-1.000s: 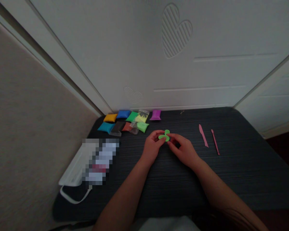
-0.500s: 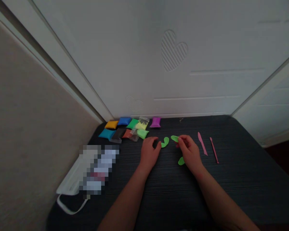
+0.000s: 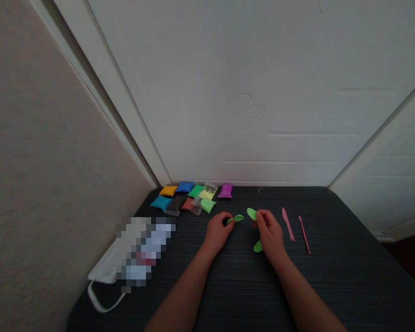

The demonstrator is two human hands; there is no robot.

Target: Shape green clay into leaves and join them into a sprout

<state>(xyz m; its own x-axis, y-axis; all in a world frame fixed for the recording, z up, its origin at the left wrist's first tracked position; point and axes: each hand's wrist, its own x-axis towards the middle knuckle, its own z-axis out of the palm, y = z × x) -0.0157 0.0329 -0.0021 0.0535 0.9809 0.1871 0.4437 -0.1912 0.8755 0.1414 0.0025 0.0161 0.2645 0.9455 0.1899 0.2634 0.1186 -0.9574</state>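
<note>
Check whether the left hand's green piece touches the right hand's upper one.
Apart. The head view shows tabletop between the green piece at the left hand and the upper green piece at the right hand.

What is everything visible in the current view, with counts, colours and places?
Light-green flattened rounded pieces: at least three, light green, two at the fingertips, another beside the right palm
Small soft plastic packets: nine, assorted colours, table's back left
Flat knife-shaped tool: one, pink, table's right
Slim rod-shaped tool: one, darker pink, right of the knife-shaped tool
Strapped face mask: one, white, table's left, partly pixelated
Grained tabletop: one, black, beneath these
Heart-embossed panel: one, white, behind
Textured wall: one, beige-grey, left
Left hand: one, bare, centre
Right hand: one, bare, right of centre
</note>
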